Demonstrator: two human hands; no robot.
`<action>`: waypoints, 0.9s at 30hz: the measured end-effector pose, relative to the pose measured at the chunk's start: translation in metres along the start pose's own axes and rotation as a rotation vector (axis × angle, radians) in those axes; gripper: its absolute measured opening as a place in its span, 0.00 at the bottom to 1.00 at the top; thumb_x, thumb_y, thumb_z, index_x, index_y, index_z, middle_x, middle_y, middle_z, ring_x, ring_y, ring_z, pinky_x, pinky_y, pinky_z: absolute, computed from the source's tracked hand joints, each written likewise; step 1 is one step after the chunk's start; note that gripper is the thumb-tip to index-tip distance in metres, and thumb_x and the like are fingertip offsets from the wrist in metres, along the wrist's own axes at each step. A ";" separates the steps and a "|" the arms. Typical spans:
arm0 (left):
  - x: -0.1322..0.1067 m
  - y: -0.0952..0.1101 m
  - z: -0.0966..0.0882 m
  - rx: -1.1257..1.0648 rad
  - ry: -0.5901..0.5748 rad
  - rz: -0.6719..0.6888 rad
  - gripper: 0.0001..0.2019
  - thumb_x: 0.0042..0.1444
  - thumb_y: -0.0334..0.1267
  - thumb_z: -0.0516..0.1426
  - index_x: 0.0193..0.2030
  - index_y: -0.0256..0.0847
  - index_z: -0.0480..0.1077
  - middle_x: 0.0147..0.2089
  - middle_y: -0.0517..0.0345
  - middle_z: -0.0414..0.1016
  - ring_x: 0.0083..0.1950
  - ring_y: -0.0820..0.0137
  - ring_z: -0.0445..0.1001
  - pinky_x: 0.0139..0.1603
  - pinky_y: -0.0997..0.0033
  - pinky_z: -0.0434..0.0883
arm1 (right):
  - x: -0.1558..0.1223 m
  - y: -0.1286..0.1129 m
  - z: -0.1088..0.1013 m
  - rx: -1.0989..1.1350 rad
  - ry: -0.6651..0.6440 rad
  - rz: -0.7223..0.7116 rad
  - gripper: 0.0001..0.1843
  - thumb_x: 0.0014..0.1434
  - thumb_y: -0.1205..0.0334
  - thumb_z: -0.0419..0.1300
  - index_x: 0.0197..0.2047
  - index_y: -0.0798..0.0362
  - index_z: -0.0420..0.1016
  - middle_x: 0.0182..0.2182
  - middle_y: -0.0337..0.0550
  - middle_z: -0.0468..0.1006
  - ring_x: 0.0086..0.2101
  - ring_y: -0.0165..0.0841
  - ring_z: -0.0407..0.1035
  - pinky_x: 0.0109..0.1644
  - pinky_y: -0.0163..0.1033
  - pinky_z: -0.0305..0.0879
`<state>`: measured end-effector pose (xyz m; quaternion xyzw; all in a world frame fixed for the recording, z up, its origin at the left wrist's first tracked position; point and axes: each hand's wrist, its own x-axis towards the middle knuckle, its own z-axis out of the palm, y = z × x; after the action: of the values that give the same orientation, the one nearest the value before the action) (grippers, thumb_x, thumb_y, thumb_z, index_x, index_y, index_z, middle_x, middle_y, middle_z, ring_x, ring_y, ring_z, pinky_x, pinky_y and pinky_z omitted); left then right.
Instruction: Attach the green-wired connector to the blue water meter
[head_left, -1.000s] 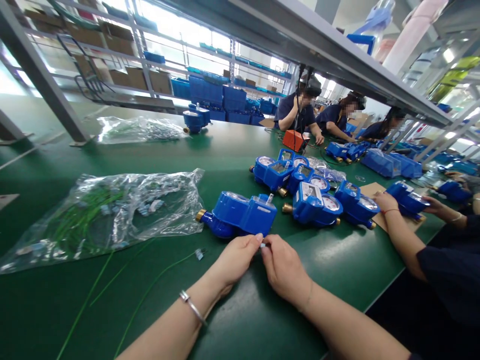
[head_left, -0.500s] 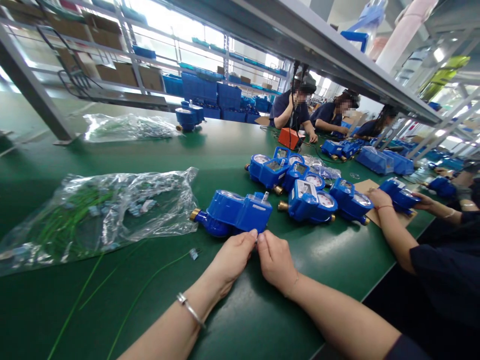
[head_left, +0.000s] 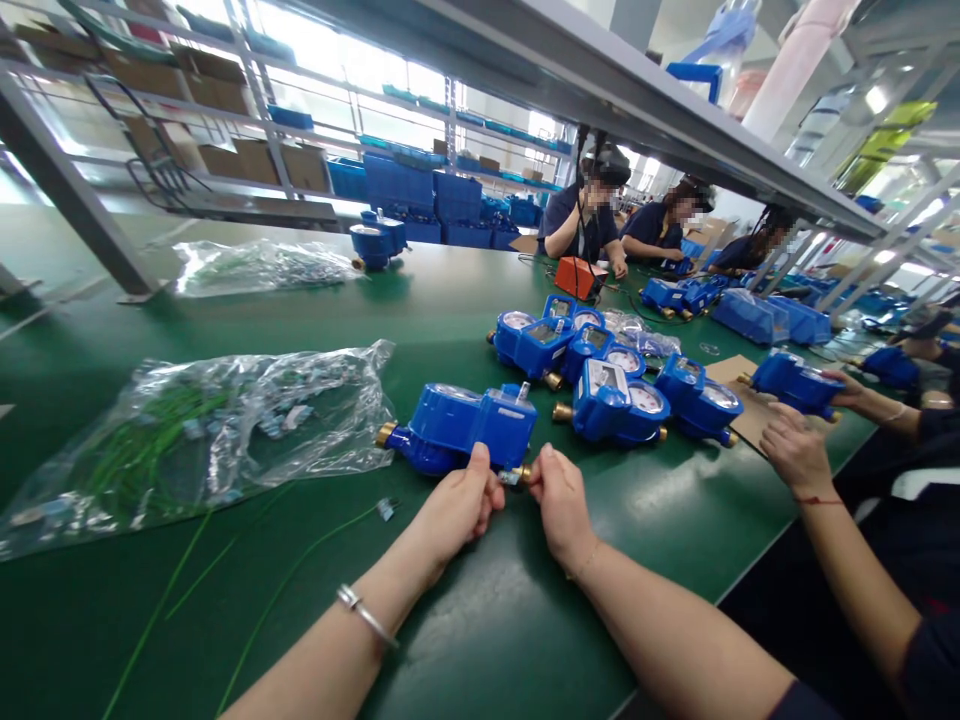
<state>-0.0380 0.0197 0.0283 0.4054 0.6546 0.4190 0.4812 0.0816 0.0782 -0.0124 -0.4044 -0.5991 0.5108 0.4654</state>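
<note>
A blue water meter (head_left: pixel 469 420) lies on the green table in front of me, its brass end (head_left: pixel 386 435) toward the left. My left hand (head_left: pixel 454 515) is at its lower right edge, thumb against the blue housing and fingers curled; whatever they grip is hidden. Beside those fingertips a small pale-blue seal tag (head_left: pixel 510 478) shows near the meter's other brass end. My right hand (head_left: pixel 562 510) is closed in a pinch right by that brass end, and what it pinches is too small to name. A loose seal with a green wire (head_left: pixel 386 508) lies to the left.
On the left lies a clear plastic bag (head_left: pixel 217 430) of green-wired seals. Several blue meters (head_left: pixel 615 400) stand to the right, near a co-worker's hand (head_left: pixel 795 450). A second bag (head_left: pixel 262 268) and an orange box (head_left: pixel 581 278) are farther back. An overhead shelf (head_left: pixel 637 110) crosses above.
My hands have moved slightly apart, uncovering the pale-blue tag and brass end. My left thumb now rests on the meter's housing. The co-worker's near hand has come off the meter.
</note>
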 end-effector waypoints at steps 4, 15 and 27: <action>-0.018 0.015 -0.015 0.352 0.271 0.133 0.26 0.57 0.58 0.43 0.23 0.40 0.65 0.21 0.57 0.64 0.26 0.67 0.64 0.28 0.68 0.60 | 0.012 0.004 -0.012 0.044 0.096 -0.013 0.24 0.61 0.45 0.42 0.22 0.53 0.59 0.18 0.33 0.57 0.21 0.26 0.53 0.24 0.32 0.51; 0.013 0.054 -0.039 1.488 0.233 0.711 0.44 0.42 0.31 0.62 0.64 0.52 0.45 0.66 0.50 0.51 0.65 0.48 0.47 0.59 0.36 0.47 | 0.020 0.011 -0.016 0.091 0.089 -0.030 0.23 0.61 0.45 0.43 0.24 0.52 0.60 0.20 0.33 0.59 0.22 0.27 0.54 0.26 0.33 0.51; -0.032 0.016 -0.069 1.310 0.343 1.187 0.36 0.52 0.24 0.51 0.63 0.50 0.38 0.61 0.41 0.54 0.64 0.53 0.53 0.60 0.31 0.45 | 0.028 0.016 -0.015 0.129 0.200 -0.052 0.20 0.62 0.47 0.41 0.31 0.52 0.62 0.22 0.33 0.57 0.24 0.29 0.54 0.29 0.33 0.52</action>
<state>-0.0962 -0.0163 0.0650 0.8017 0.5082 0.1964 -0.2460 0.0896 0.1113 -0.0235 -0.4067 -0.5258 0.4932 0.5612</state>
